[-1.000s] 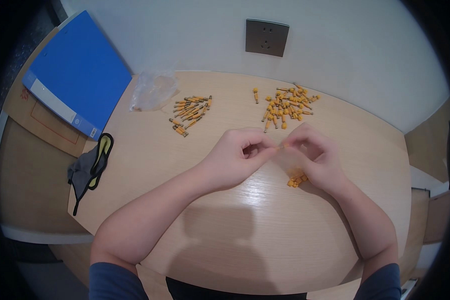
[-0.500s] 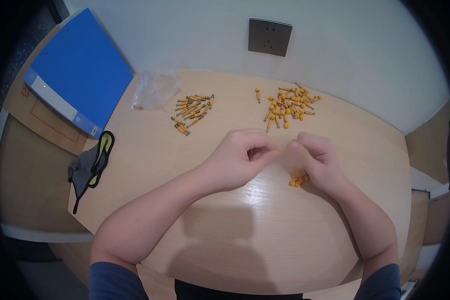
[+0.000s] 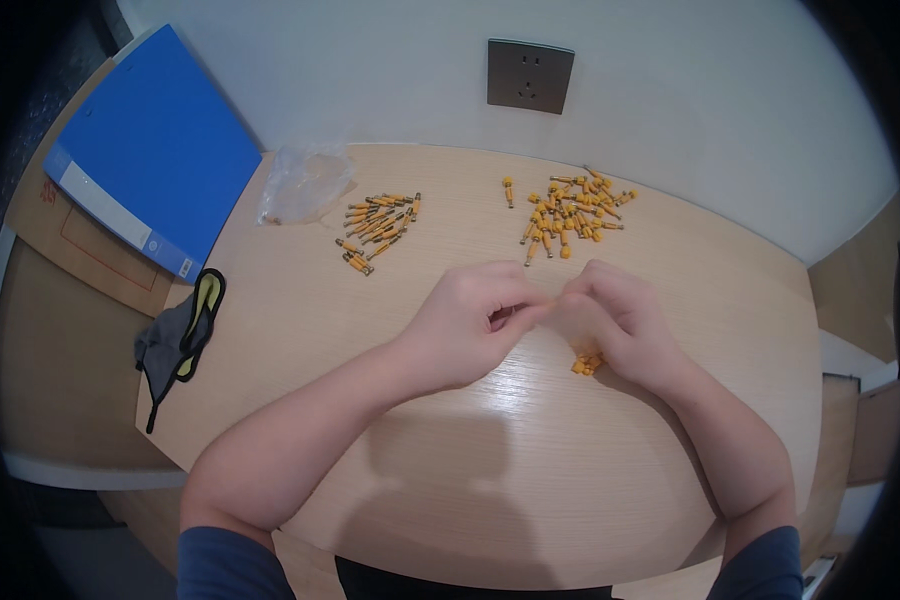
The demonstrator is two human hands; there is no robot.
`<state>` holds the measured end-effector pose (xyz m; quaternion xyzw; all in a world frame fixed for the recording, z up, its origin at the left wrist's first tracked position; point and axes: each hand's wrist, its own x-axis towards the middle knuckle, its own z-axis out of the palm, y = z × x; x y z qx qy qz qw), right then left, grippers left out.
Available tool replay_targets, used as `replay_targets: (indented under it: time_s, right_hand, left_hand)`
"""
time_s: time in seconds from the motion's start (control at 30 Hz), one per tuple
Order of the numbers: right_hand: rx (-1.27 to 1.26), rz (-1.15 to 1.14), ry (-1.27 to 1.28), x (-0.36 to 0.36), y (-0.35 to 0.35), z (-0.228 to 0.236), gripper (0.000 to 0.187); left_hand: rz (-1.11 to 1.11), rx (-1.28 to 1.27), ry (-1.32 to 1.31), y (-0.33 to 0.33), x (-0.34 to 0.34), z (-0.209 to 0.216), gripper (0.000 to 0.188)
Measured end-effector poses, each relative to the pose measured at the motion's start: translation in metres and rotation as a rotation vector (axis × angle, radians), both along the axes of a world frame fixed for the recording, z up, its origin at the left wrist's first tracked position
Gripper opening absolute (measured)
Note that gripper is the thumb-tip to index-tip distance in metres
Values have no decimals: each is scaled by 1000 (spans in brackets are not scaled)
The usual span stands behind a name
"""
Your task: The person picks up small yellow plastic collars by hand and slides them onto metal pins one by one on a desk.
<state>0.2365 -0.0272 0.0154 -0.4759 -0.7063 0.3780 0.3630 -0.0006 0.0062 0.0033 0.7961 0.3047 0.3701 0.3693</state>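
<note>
In front of me, over the middle of the table, my left hand (image 3: 482, 322) and my right hand (image 3: 618, 318) meet at the fingertips. Both are closed in a pinch. Whatever lies between the fingers is too small and hidden to name, and the right fingers are blurred by motion. Partly covered by my right hand, a little heap of small orange caps (image 3: 584, 366) lies on the table. Beyond it is a pile of slim orange pieces (image 3: 573, 212) with metal ends, many bearing round yellow caps. Similar pieces without visible round caps (image 3: 381, 220) lie grouped farther left.
A single capped piece (image 3: 509, 191) lies left of the pile. At the table's far left are a clear plastic bag (image 3: 305, 183), a blue folder (image 3: 165, 140) on brown cardboard (image 3: 110, 248), and a grey pouch-like fabric item (image 3: 175, 335) with black edging. A wall with a dark socket (image 3: 530, 77) bounds the back.
My fingertips have drawn slightly closer together, my right hand shifting a little left. The whole view has moved slightly. The piles on the table look the same.
</note>
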Motion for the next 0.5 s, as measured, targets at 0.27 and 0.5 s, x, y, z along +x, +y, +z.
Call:
replay_targets:
  time_s: [0.27, 0.5]
  right_hand:
    - [41, 51, -76, 1, 3, -2, 21]
    - [-270, -12, 151, -4, 0, 6, 23]
  left_hand:
    - [95, 627, 112, -8, 7, -11, 8]
    - [113, 683, 186, -9, 5, -9, 9]
